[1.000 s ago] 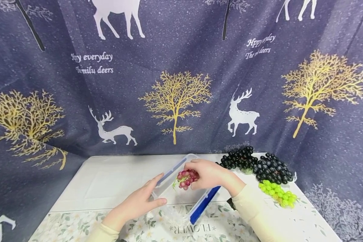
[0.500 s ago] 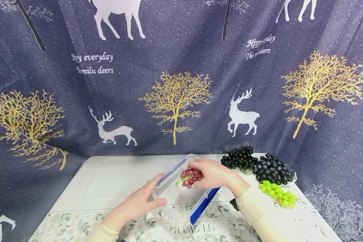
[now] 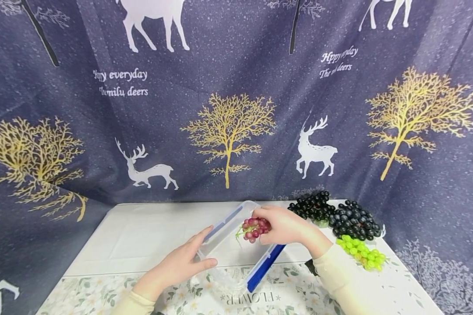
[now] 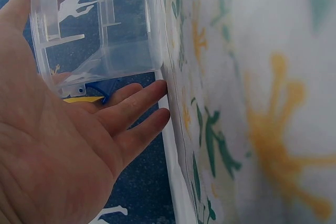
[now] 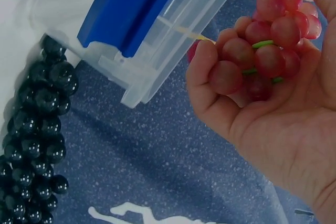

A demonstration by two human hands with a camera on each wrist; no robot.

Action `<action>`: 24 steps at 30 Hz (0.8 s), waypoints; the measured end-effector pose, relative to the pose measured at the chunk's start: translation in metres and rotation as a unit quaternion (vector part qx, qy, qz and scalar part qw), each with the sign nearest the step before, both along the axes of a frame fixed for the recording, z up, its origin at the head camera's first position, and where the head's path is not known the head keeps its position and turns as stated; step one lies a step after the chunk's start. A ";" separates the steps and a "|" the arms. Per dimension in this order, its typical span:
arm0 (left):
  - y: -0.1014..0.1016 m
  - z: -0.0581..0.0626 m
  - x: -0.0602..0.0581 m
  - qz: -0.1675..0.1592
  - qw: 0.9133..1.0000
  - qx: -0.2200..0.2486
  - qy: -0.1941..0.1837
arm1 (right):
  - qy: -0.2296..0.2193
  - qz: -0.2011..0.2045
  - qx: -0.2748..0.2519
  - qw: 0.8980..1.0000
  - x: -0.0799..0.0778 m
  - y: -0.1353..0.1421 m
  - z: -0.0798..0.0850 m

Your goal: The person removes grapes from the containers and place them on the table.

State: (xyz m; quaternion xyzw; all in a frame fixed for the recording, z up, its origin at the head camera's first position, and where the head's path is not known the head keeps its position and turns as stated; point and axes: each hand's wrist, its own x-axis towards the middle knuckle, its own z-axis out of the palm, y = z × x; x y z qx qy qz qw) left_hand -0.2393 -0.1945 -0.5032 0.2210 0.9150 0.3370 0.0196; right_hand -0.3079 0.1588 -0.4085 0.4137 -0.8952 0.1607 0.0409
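Note:
A clear plastic box [image 3: 225, 225] stands at a slant on the table, a blue latch flap [image 3: 266, 269] along its right side. With curled fingers, my right hand [image 3: 285, 225] grips a bunch of red grapes [image 3: 253, 228] over the box's right part. Its thin green stem points leftward; in the right wrist view the red grapes [image 5: 265, 56] lie against the palm. My left hand [image 3: 181, 261] is at the box's left side, fingers extended, thumb apart. Seen from the left wrist, the left hand [image 4: 79, 135] has its palm turned to the box wall [image 4: 121, 53].
Two bunches of dark grapes, one black [image 3: 311, 205] and one bluish-black [image 3: 354, 220], lie at the back right. In front of them is a bunch of bright green grapes [image 3: 361, 251]. A floral mat [image 3: 173, 297] covers the table's front; a deer-print curtain [image 3: 236, 65] hangs behind.
My right hand has moved to the right in small steps, bringing the red grapes from the middle of the box toward its right side. My left hand and the box have stayed put.

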 end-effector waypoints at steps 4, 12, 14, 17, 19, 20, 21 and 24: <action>0.000 -0.002 0.000 0.000 1.000 0.002 0.002 | 0.006 -0.008 0.000 1.000 0.000 0.005 -0.002; 0.000 -0.005 -0.001 0.001 1.000 0.001 -0.001 | 0.009 -0.016 -0.011 1.000 0.003 0.013 -0.002; 0.000 -0.004 -0.001 0.000 1.000 0.001 -0.001 | 0.010 -0.019 -0.013 1.000 0.004 0.016 -0.002; 0.000 -0.003 -0.001 -0.004 1.000 0.003 -0.002 | 0.013 -0.023 -0.014 1.000 0.005 0.020 -0.002; 0.000 -0.002 -0.001 -0.005 1.000 0.002 -0.003 | 0.016 -0.026 -0.015 0.999 0.005 0.023 -0.002; 0.000 -0.002 -0.001 -0.006 1.000 0.002 -0.003 | 0.018 -0.028 -0.016 0.999 0.005 0.024 -0.002; 0.000 -0.002 -0.001 -0.006 1.000 0.002 -0.003 | 0.018 -0.030 -0.016 0.999 0.004 0.026 -0.003; 0.000 -0.002 -0.001 -0.004 1.000 0.002 -0.005 | 0.019 -0.035 -0.021 0.999 0.005 0.030 -0.003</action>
